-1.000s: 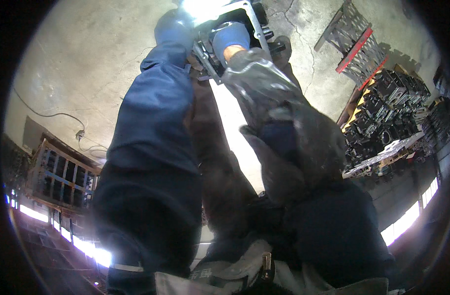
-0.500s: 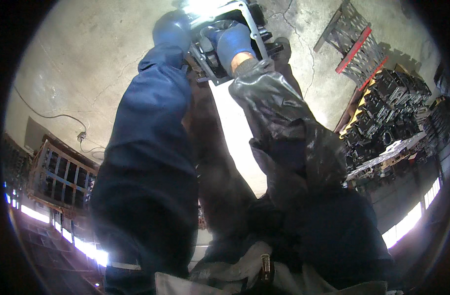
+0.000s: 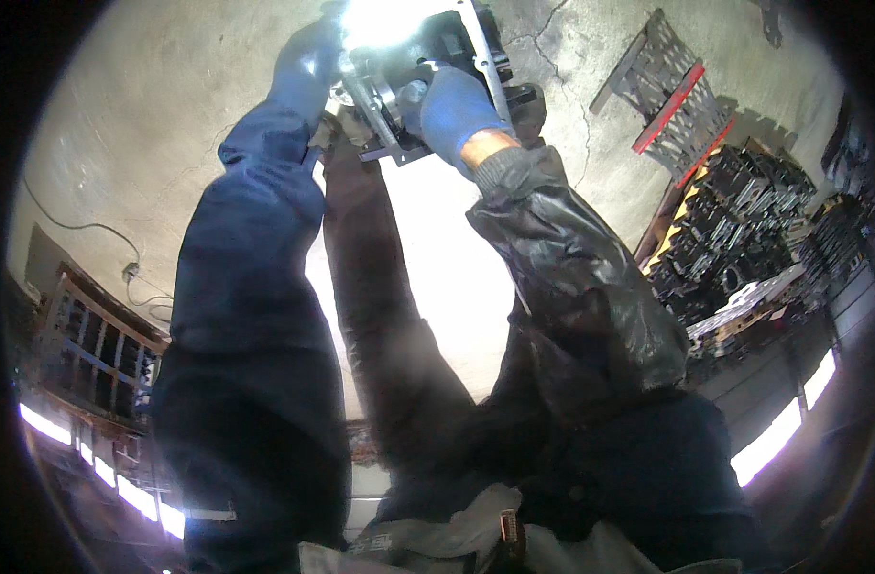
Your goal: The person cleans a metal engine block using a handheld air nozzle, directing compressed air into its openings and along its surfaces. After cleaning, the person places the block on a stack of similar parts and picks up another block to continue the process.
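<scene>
At the top of the view is a dark metal casting (image 3: 487, 57), like an open housing, with a pale machined rim. Strong glare washes out part of it. My right hand (image 3: 457, 110), in a blue glove with a dark-coated palm, reaches inside the rim with its fingers curled; what they grip, if anything, cannot be made out. My left hand (image 3: 308, 67), also in a blue glove, is at the casting's left side. Its fingers are hidden by shadow and glare, so its grip does not show.
A perforated metal frame with red bars (image 3: 671, 107) stands on the cracked concrete floor (image 3: 160, 105) to the right. Beyond it are piled dark metal castings (image 3: 734, 239). On the left are a barred metal crate (image 3: 98, 349) and a cable (image 3: 84, 226).
My view has shifted slightly. My right hand has drawn a little nearer within the casting, and its fingers look more curled. My left hand has moved slightly left and stays beside the casting.
</scene>
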{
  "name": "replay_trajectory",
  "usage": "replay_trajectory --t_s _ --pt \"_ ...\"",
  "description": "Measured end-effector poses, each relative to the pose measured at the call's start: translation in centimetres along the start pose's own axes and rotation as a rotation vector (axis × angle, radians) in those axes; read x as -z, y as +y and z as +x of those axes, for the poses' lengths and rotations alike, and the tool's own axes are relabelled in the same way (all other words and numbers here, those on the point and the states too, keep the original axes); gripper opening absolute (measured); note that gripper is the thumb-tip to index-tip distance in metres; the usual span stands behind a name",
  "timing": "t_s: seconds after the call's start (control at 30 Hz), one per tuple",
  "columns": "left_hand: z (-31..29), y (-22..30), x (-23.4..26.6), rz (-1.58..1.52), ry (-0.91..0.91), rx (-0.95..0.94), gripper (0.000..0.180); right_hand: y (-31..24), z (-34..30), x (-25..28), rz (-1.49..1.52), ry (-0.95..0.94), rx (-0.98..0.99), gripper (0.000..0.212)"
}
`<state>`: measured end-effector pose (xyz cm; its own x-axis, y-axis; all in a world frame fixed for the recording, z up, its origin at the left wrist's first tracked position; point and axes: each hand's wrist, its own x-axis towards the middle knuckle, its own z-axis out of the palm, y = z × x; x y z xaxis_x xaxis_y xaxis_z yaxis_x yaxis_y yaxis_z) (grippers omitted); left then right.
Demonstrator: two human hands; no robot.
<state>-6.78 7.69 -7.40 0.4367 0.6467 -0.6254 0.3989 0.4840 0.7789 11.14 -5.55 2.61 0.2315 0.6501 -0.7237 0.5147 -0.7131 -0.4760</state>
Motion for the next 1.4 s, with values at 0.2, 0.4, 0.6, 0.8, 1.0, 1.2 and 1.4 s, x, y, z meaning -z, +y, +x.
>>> replay_trajectory --t_s 0.2,0.4,0.6,0.8,1.0,1.2,1.4 --pt "-5.3 2.1 -2.6 -0.011 -0.007 -0.153 0.067 -0.5 -0.6 0.8 -0.091 0.038 -0.096 0.034" --pt "-7.7 2.7 -4.8 0.243 0.177 0.167 0.084 -1.6 0.6 0.6 -0.337 -0.017 0.023 0.027" --pt "-13.9 0.0 -7.9 0.028 0.149 -0.087 0.062 -1.0 4.4 -1.8 -0.473 0.049 0.090 0.025" --pt "-13.5 -1.6 -8.9 0.114 0.271 -0.151 0.047 1.2 11.1 -4.7 -0.890 -0.158 0.068 0.022" --pt "-12.9 -2.7 -9.2 0.108 0.251 -0.157 0.043 4.0 13.6 -7.2 -0.874 -0.224 -0.024 0.026" --pt "-13.0 -2.9 -9.3 0.102 0.235 -0.144 0.043 4.6 13.7 -7.6 -0.886 -0.495 -0.098 0.035" --pt "-12.9 -2.5 -9.0 0.105 0.219 -0.126 0.043 5.2 13.9 -7.7 -0.850 -0.423 -0.157 0.032"
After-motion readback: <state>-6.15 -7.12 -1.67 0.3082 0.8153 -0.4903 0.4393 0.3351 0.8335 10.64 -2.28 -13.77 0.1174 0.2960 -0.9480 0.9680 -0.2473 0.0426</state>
